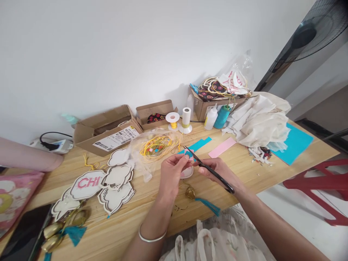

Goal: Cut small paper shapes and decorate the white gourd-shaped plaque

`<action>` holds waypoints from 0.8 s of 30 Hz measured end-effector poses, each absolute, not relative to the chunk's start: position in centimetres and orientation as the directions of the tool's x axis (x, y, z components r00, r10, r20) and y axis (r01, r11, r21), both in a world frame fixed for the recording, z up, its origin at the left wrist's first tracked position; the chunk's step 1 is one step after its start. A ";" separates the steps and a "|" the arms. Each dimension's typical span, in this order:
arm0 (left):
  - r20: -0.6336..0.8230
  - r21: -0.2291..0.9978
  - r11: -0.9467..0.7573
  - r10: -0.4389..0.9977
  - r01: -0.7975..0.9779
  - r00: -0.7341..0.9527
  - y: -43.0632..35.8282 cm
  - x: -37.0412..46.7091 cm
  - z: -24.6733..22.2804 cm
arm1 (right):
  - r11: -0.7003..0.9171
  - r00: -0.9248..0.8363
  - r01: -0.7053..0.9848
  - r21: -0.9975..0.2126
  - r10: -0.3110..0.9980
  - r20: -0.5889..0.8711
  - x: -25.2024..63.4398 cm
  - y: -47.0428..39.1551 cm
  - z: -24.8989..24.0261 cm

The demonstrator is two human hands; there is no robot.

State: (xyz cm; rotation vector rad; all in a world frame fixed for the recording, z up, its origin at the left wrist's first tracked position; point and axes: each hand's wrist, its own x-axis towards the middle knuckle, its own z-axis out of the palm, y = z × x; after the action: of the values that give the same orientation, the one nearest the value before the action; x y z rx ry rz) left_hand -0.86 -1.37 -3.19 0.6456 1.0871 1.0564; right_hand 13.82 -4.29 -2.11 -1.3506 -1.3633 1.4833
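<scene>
Hands (196,168) are kept close together above the surface (152,185), with a small pink-and-blue piece between them.
By the left hand (173,167), nearly closed, the piece (190,158) is pinched between thumb and fingers, probably so that its edge is kept steady and well seen near the blades. By the right hand (222,167), the fingers being curled, the black scissors (217,175) are gripped, their tips directed at the piece. The blue strip (202,145) and the pink strip (222,147) are laid just beyond, perhaps for easy reach. Nearer to the body, a bell (190,193) is placed.
</scene>
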 end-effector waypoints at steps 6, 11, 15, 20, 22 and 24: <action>-0.402 0.794 0.422 0.904 -0.438 0.143 -1.5 -0.5 -2.5 | -0.148 -0.243 0.065 -0.987 0.957 -0.160 13.8 -4.6 -2.7; -0.394 0.798 0.430 0.902 -0.421 0.175 -1.6 -0.6 -2.1 | -0.118 -0.334 0.013 -0.993 0.935 -0.116 14.3 -4.6 -2.9; -0.359 0.864 0.380 0.925 -0.331 0.124 -1.6 -0.9 -2.1 | -0.085 -0.350 0.041 -0.996 0.932 -0.094 14.6 -4.4 -2.5; -0.282 0.932 0.296 0.955 -0.211 0.092 -1.6 -1.0 -1.9 | -0.078 -0.339 0.096 -0.992 0.935 -0.107 14.4 -4.4 -2.4; -0.281 0.937 0.294 0.955 -0.189 0.095 -1.6 -1.0 -1.9 | -0.088 -0.320 0.103 -0.991 0.940 -0.117 14.3 -4.4 -2.6; -0.283 0.938 0.296 0.954 -0.179 0.095 -1.6 -1.1 -2.0 | -0.098 -0.304 0.101 -0.990 0.945 -0.124 14.3 -4.4 -2.9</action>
State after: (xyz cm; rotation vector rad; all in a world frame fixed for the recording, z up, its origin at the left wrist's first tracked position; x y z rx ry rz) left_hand -1.06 -1.57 -2.01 0.8863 1.1457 1.0290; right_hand 14.34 -4.41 -2.87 -1.1923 -1.4502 1.4865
